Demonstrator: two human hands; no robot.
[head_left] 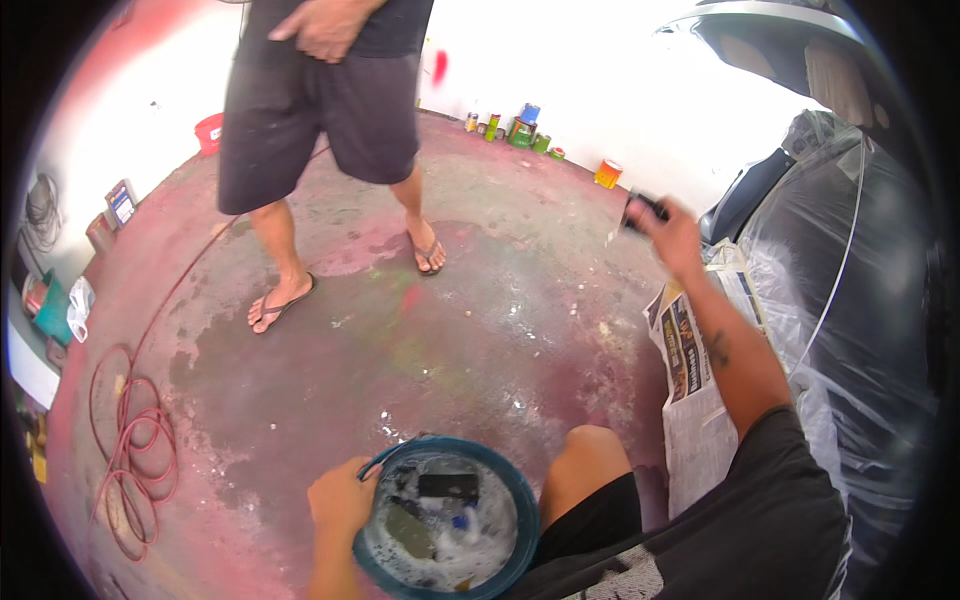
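Left hand (340, 497), lower middle of frame: fingers closed at the left edge of the blue bucket (527, 500); whether they grip rim or handle I cannot tell. Bucket holds sudsy water, with a dark block (448, 486) and a grey-green piece (408, 530) in the foam. Right hand (675, 238), upper right: stretched out, fingers closed round a black object (645, 207), blurred; exact kind unclear.

Handling, my judgement: bucket wants a level hold, as the liquid could slop over the rim if tipped. Black object probably wet, so a firm grip with fingers well round it, and small, controlled arm motion.

Edges: bucket's right side is just beside my knee (595, 462); little room there. Newspaper (690, 350) and clear plastic sheeting (850, 300) line the right of frame, close to my right forearm; elbow could snag them. Co-worker (320, 120) stands upper left of centre, sandalled feet on the floor. Red hose (145, 440) lies coiled lower left, a trip risk. Widest open room: stained floor (450, 350) at centre, between bucket and co-worker.
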